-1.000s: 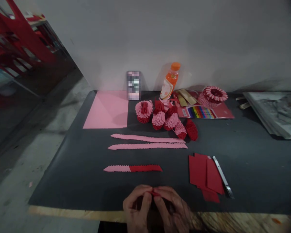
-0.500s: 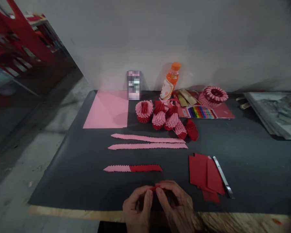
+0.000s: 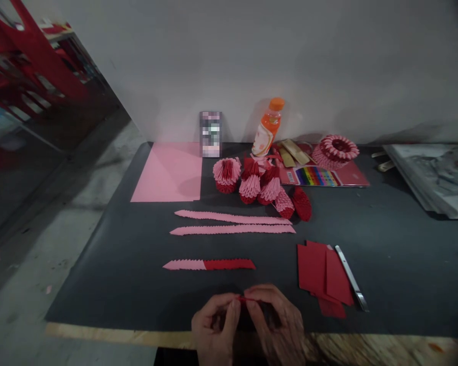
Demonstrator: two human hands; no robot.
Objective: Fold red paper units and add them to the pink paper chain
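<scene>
A small red piece of paper point(image 3: 243, 299) is pinched between my left hand point(image 3: 217, 321) and my right hand point(image 3: 274, 317) at the front edge of the table; its shape is mostly covered by my fingers. Just beyond them lies a chain of interlocked folded paper, pink at the left and red at the right point(image 3: 229, 264). Two longer pink paper chains point(image 3: 232, 230) lie farther back. To the right of my hands is a loose stack of red paper rectangles point(image 3: 313, 269), with a slim metal cutter point(image 3: 351, 277) alongside.
Several red and pink folded-paper pieces point(image 3: 250, 188) sit behind the chains. A ring-shaped paper piece point(image 3: 336, 151) rests on a red paper pack point(image 3: 353, 175). Pink sheets point(image 3: 168, 173), a phone point(image 3: 210, 134) and an orange drink bottle point(image 3: 267, 127) are along the wall; a plastic-covered stack point(image 3: 435, 178) is at right.
My hands have drawn slightly apart, so a thin strip of the red paper shows between the fingertips. The things on the table have stayed put.
</scene>
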